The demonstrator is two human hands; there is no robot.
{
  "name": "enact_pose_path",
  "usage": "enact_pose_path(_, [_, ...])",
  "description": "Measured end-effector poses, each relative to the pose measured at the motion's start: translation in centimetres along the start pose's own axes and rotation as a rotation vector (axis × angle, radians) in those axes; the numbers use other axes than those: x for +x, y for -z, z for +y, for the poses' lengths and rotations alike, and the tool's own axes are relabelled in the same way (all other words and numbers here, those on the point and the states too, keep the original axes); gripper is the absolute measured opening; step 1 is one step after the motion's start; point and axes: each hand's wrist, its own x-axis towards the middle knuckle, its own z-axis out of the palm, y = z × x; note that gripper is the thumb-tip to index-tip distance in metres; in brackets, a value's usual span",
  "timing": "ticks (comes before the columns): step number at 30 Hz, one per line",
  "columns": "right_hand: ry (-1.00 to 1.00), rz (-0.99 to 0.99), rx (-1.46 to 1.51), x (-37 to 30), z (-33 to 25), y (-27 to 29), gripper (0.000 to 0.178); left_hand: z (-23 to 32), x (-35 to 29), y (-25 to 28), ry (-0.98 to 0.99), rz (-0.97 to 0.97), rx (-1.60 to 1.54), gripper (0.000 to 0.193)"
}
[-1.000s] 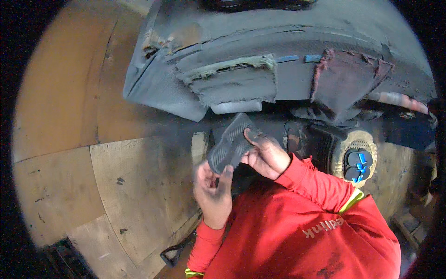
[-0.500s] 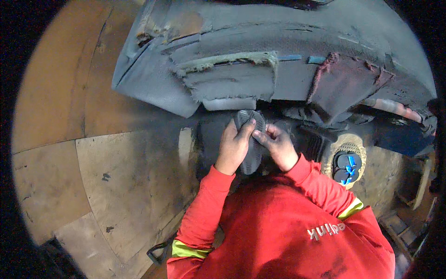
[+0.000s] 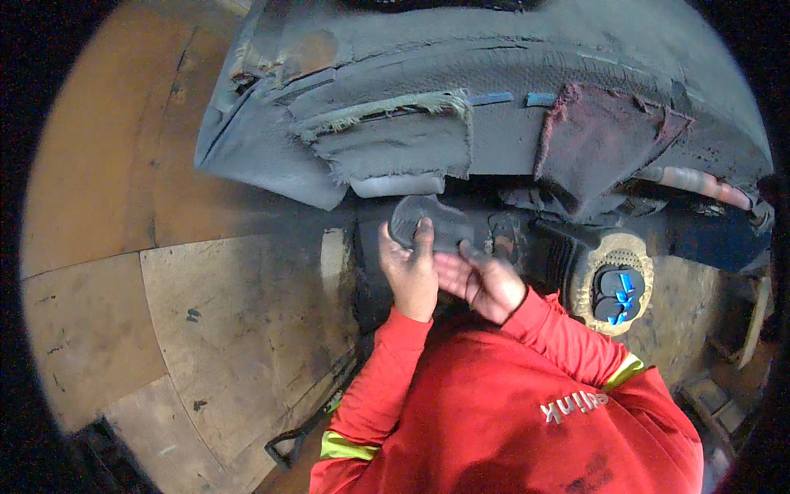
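A dark grey, finely ridged shoe sole lies across both my hands, just below the front edge of the dusty workbench. My left hand grips it, thumb pressed on its upper face and fingers beneath. My right hand supports the sole's right end. Its thumb rests at the edge, while its palm faces up and its fingers reach leftward under the sole. Parts of the fingers of both hands are hidden.
Two ragged cloth flaps, one grey and one reddish, hang from the bench. To the right, dark soles with blue pieces sit on a beige pad. Worn boards cover the floor at left.
The sole has swung from nearly upright to lying crosswise. My right hand has turned palm up, with its fingers moving under the sole.
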Motion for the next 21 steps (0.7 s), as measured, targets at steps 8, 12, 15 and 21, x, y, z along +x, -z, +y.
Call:
enact_pose_path(8, [0.266, -0.095, 0.08, 1.8, -2.1, -2.0, 0.011, 2.3, -1.5, 0.5, 0.007, 0.085, -0.35, 0.024])
enact_pose_path(12, [0.179, -0.209, 0.07, 2.2, -1.6, -3.8, 0.019, 4.2, -2.5, 1.4, -0.059, 0.106, -0.151, 0.024])
enact_pose_path(15, [0.137, -0.303, 0.076, 1.3, -1.3, -5.1, 0.018, 5.1, -3.9, 2.3, -0.082, 0.147, -0.051, 0.027])
enact_pose_path(21, [0.299, -0.328, -0.142, 0.3, -1.6, -6.0, 0.017, 3.4, -8.9, 6.3, 0.171, -0.088, 0.139, 0.032])
